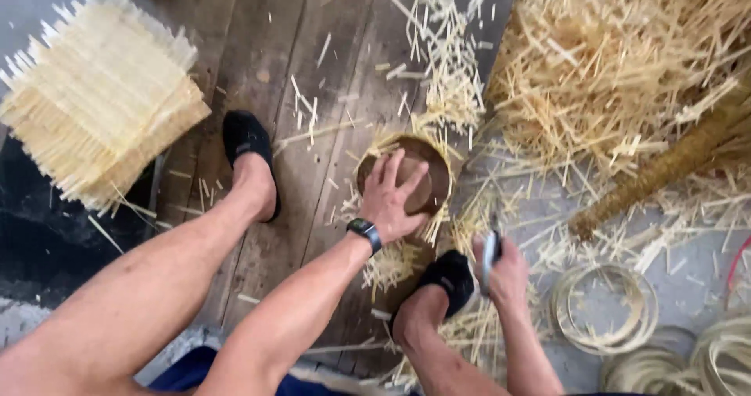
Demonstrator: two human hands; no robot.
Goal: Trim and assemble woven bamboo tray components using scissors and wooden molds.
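Resting flat with fingers spread, the left hand (pixel 395 196) presses on a round wooden block (pixel 407 175) that stands on the plank floor (pixel 258 59), ringed by short bamboo slivers (pixel 450 67). Just to its right, the right hand (pixel 501 275) is closed around a metal blade (pixel 490 259), held above the black-slippered foot (pixel 447 280).

A round brown wooden block (pixel 415 178), ringed with pale bamboo splinters, is sitting flat on the floor planks under the left hand (pixel 393 200). A metal-bladed knife (pixel 490 257) is standing nearly upright in the right hand (pixel 504 275), just right of the block.
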